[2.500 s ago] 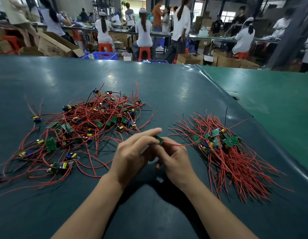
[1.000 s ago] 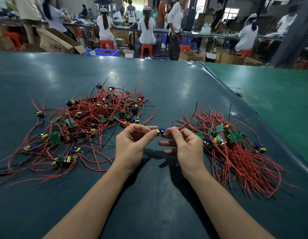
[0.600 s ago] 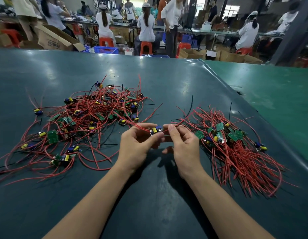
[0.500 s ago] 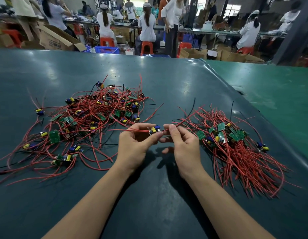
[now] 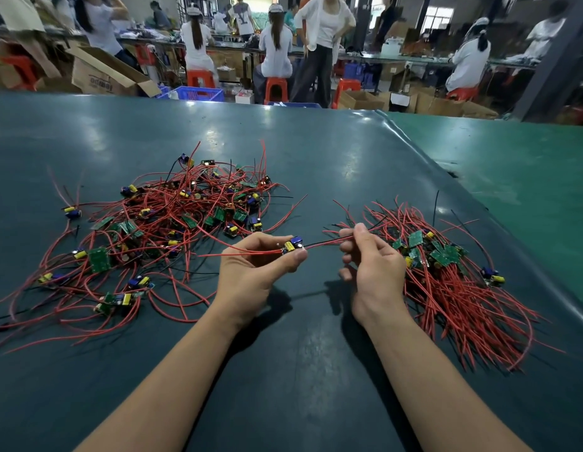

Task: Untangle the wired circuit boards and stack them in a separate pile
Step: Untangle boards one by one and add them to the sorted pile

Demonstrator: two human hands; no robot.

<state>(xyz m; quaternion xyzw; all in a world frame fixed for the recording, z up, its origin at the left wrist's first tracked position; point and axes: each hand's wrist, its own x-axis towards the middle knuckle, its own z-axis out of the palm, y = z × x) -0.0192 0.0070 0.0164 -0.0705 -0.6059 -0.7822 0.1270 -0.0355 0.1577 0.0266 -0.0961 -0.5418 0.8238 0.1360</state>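
Note:
A tangled heap of small green circuit boards with red and black wires (image 5: 172,223) lies on the left of the dark mat (image 5: 299,370). A tidier pile of wired boards (image 5: 446,275) lies on the right, its wires fanned toward me. Between the two, my left hand (image 5: 251,272) pinches one small board with yellow and blue parts (image 5: 292,245) above the mat. My right hand (image 5: 375,269) pinches that board's red and black wires a short way to the right, and they run straight between the hands.
The mat's raised right edge (image 5: 463,203) borders a lighter green table surface (image 5: 528,177). Beyond the table's far edge, several people work at benches among red stools (image 5: 275,88), cardboard boxes (image 5: 104,75) and a blue crate (image 5: 198,93).
My hands have drawn apart: the right slid rightward along the board's wires, pulling them straight, while the left keeps hold of the board.

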